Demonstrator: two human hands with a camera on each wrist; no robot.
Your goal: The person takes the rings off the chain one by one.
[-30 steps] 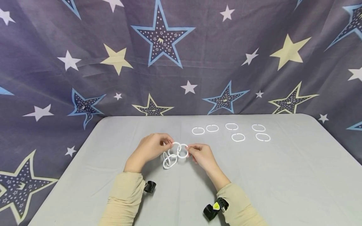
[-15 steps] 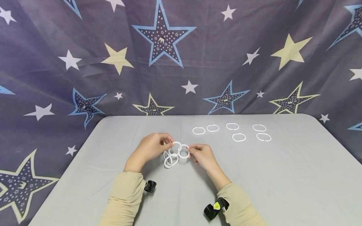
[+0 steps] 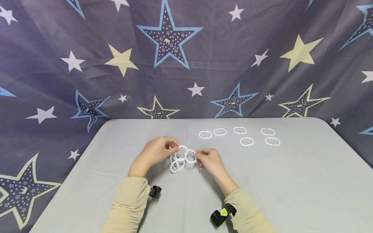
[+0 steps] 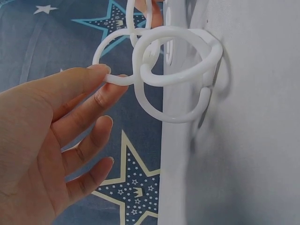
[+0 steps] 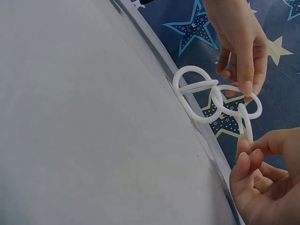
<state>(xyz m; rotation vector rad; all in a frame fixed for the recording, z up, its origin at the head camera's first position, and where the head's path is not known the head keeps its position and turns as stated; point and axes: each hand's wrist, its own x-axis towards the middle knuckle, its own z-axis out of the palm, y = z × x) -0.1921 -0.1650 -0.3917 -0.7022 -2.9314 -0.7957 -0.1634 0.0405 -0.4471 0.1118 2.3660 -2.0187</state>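
Note:
My left hand (image 3: 159, 151) pinches a white oval plastic link (image 4: 117, 80) between thumb and index finger, the other fingers loosely spread. My right hand (image 3: 210, 160) pinches another white link (image 3: 190, 156) at its right side; in the head view this link is hooked through the one in the left hand. Below the left fingers more linked rings (image 3: 177, 165) dangle from the same short chain, overlapping each other. In the right wrist view the chain's hanging links (image 5: 192, 93) appear left of both hands. How many links overlap there is hard to tell.
Several loose white links (image 3: 246, 141) lie apart on the grey tabletop (image 3: 262, 187), toward its back right. Behind the table hangs a dark cloth (image 3: 209, 64) printed with stars. Each wrist wears a black camera (image 3: 217, 218).
Both hands keep their pinch on the links. The right hand and its link have shifted very slightly right in the head view, as has the whole scene.

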